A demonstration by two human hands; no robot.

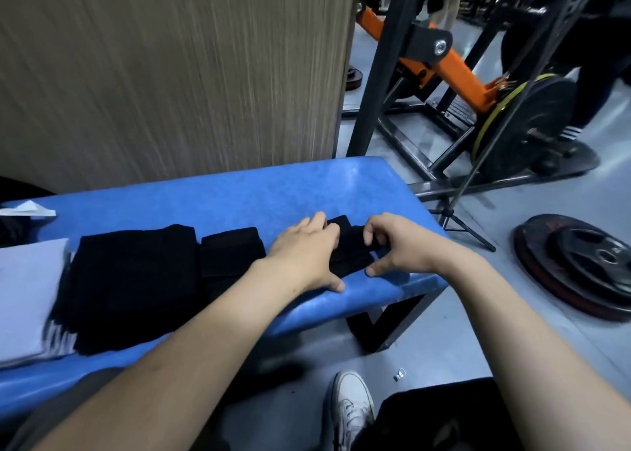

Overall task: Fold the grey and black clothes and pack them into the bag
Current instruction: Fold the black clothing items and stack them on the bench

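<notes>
Shoe (353, 408), one white canvas sneaker with laces, sits at the bottom of the frame on smooth grey floor (444, 341), beside a dark soft shape in the lower right corner that cannot be made out. A tiny metal bit (399, 374) lies just right of it.

Two bare forearms reach up from the bottom edge to a blue padded bench (273, 191) with a glossy, slightly pebbled cover and a black metal leg. The left hand (307, 252) lies flat, fingers spread and pressing down on a small black cloth (348, 252) near the bench's right end, thumb on the blue padding. The right hand (392, 246) curls its fingers over the same cloth's right edge and pinches it, thumb tip against the near side.

Left of the hands, two more folded black pieces lie side by side: a narrow one (232, 256) at centre and a larger, thicker stack (133, 286) with pale striped trim at its lower left. At the left edge rests a flat pale grey fabric (27, 297), smooth and blurred. A white paper scrap (29, 209) sits further back on the left.

Behind the bench stands a wood-grain panel (170, 68). At upper right, a black steel rack (386, 92) with one orange arm (454, 71) carries a round black plate (526, 123); another black plate (577, 263) lies flat on the floor at right.
</notes>
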